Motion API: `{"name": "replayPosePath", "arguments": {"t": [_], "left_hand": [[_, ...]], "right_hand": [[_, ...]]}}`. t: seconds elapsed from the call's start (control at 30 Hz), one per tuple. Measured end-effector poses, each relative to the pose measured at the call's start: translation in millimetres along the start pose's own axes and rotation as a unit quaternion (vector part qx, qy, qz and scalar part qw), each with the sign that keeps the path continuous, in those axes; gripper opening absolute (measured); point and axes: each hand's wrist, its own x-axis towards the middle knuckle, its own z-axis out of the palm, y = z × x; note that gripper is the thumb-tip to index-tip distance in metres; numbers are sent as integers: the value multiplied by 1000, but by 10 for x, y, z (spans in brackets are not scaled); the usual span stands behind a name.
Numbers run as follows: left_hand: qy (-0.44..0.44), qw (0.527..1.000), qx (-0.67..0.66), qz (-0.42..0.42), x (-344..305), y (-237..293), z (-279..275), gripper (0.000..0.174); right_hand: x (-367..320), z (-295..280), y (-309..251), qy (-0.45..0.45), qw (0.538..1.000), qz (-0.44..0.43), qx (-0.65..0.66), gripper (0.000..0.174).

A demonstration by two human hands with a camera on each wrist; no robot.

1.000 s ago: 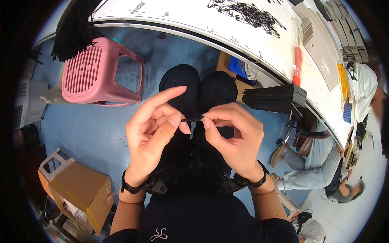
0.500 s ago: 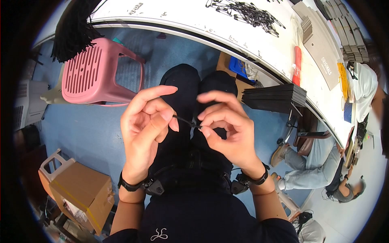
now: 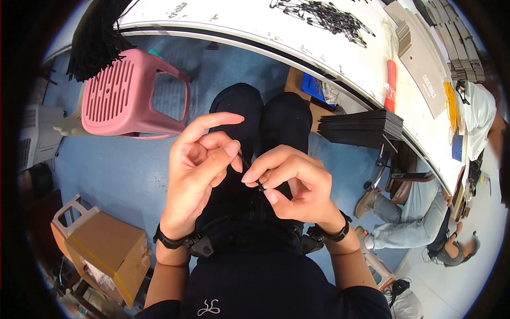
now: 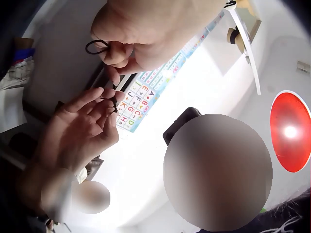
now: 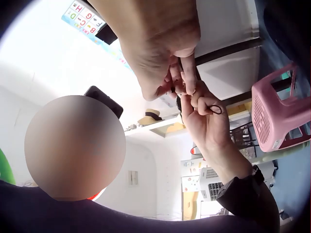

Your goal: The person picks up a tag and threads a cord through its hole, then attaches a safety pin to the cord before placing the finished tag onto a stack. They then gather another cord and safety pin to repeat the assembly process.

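A thin black cord [image 3: 243, 159] runs between my two hands above my lap. My left hand [image 3: 199, 173] pinches it between thumb and fingers, with the index finger stretched out. A small loop of the cord [image 4: 96, 47] sticks out from the left hand's curled fingers in the left wrist view, and also shows in the right wrist view. Lower down, my right hand [image 3: 297, 181] pinches the other end between thumb and fingertips, at a small dark knot [image 3: 260, 185]. The fingertips partly hide this knot. Both hands are close together, with the short cord slanting between them.
A white table [image 3: 255, 24] ahead bears a pile of black looped cords [image 3: 332, 21] and a red roll [image 3: 391, 85]. Black flat pieces [image 3: 361, 126] are stacked at right. A pink stool [image 3: 127, 95] and a cardboard box [image 3: 106, 250] stand left. Another person's legs [image 3: 404, 215] are at right.
My right hand loosened its fingers, moved down and toward the left hand, and pinches the knotted end again. The cord, earlier nearly level, now slants down to the right. My left hand keeps its pinch.
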Motion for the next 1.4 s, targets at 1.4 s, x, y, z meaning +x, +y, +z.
{"name": "replayPosePath", "arguments": {"t": [1.4], "left_hand": [[71,883,343,314,-53,-18,-61,22]], "right_hand": [[-434,-423,-742,170,850,-72,-494,17]]}}
